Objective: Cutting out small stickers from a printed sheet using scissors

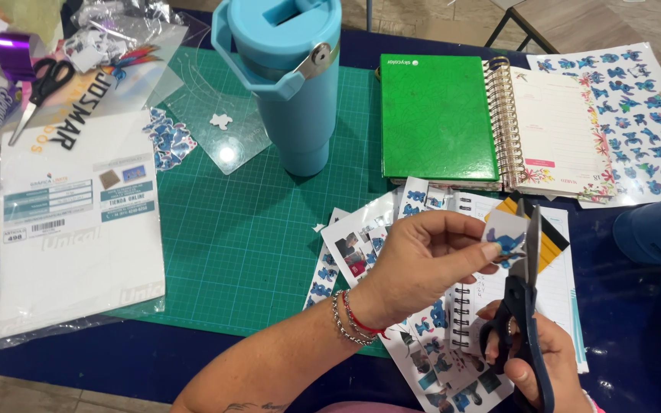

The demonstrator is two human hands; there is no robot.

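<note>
My left hand (422, 256) pinches a small sticker piece (505, 239) with a blue cartoon figure, held above the table. My right hand (538, 359) grips dark-handled scissors (528, 294), blades pointing up and meeting the edge of the sticker piece. Bracelets circle my left wrist. Under both hands lie sticker sheets (434, 359) printed with blue figures and photos, some cut into strips.
A green cutting mat (246, 229) covers the blue table. On it stand a light blue tumbler (288, 84) and a green notebook (436, 115). A spiral planner (556, 130), a large sticker sheet (640, 107), a white paper pack (78, 229), and second scissors (43, 84) lie around.
</note>
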